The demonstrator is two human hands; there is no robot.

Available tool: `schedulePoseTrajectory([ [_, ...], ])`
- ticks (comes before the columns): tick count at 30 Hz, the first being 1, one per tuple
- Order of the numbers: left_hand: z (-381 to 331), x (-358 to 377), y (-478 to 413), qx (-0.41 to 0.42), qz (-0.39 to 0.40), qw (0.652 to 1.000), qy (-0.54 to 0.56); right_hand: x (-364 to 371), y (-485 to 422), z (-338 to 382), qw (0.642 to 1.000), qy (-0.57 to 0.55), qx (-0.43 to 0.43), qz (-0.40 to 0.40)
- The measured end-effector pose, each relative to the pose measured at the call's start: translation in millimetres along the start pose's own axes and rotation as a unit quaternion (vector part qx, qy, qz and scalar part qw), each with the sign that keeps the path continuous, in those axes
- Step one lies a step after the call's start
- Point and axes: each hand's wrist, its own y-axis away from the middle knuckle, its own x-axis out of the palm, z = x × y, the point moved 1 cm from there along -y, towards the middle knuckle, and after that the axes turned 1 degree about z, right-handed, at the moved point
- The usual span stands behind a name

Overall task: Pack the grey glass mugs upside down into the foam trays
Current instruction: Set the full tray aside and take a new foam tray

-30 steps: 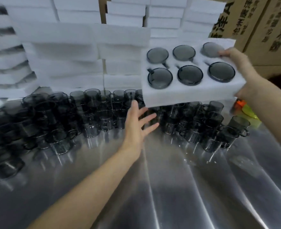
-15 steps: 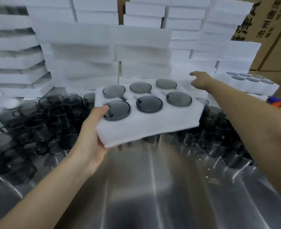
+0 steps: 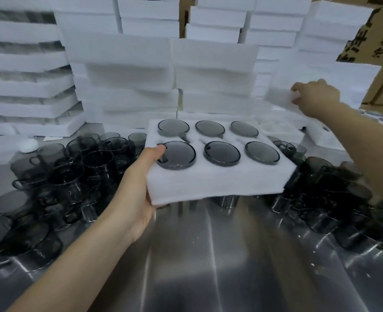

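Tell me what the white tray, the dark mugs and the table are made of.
The tray: likely soft foam, white and matte, with fuzzy edges. The mugs: seemingly smoky grey glass, see-through and glossy. The table: probably brushed steel; it mirrors the mugs in streaks.

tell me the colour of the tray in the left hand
White; the foam tray shows best in the head view.

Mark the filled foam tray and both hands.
filled foam tray [image 3: 215, 185]: head view, bare front wall.
left hand [image 3: 135, 191]: head view, back of the hand gripping the tray's corner.
right hand [image 3: 317, 97]: head view, knuckles, pinching a white foam piece [image 3: 280, 91].
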Motion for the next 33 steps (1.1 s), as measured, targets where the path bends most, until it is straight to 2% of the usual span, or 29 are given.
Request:
schedulePoseTrajectory([
  [3, -16, -2, 4, 0.032, -0.037, 0.999, -0.005, -53, 46, -3, 0.999, -0.02, -0.021, -0.046],
  [7, -45, -7, 10, 0.081, -0.093, 0.992, 0.029, -121, 163, 17, 0.986, -0.012, -0.11, -0.128],
  [11, -75, -15, 14, 0.112, -0.12, 0.985, 0.062, -158, 296, 51, 0.975, -0.04, -0.19, -0.104],
  [13, -84, -21, 15, 0.115, -0.125, 0.983, 0.074, -167, 349, 71, 0.957, -0.065, -0.26, -0.113],
  [14, -87, -25, 16, 0.116, -0.124, 0.982, 0.08, -167, 370, 80, 0.945, -0.062, -0.304, -0.104],
  [17, -93, -34, 17, 0.121, -0.126, 0.981, 0.083, -141, 411, 104, 0.906, -0.051, -0.42, 0.017],
  [19, -94, -37, 17, 0.117, -0.129, 0.982, 0.079, -117, 423, 119, 0.889, -0.029, -0.448, 0.088],
  [22, -93, -39, 14, 0.112, -0.127, 0.984, 0.058, -94, 422, 134, 0.876, -0.025, -0.465, 0.126],
  [24, -91, -39, 12, 0.112, -0.125, 0.985, 0.05, -103, 402, 135, 0.871, -0.057, -0.459, 0.164],
  [26, -87, -38, 9, 0.11, -0.125, 0.985, 0.043, -111, 360, 130, 0.864, -0.174, -0.427, 0.204],
  [27, -85, -37, 7, 0.109, -0.123, 0.986, 0.038, -113, 329, 124, 0.878, -0.242, -0.381, 0.162],
  [29, -79, -33, 2, 0.11, -0.109, 0.988, 0.02, -102, 250, 109, 0.908, -0.326, -0.264, -0.024],
  [30, -75, -31, 0, 0.111, -0.101, 0.989, 0.01, -89, 208, 100, 0.924, -0.309, -0.208, -0.082],
  [31, -71, -30, -2, 0.111, -0.095, 0.989, 0.004, -72, 165, 91, 0.947, -0.262, -0.165, -0.085],
  [33, -64, -29, -7, 0.102, -0.086, 0.991, -0.003, -25, 95, 74, 0.978, -0.176, -0.106, 0.024],
])
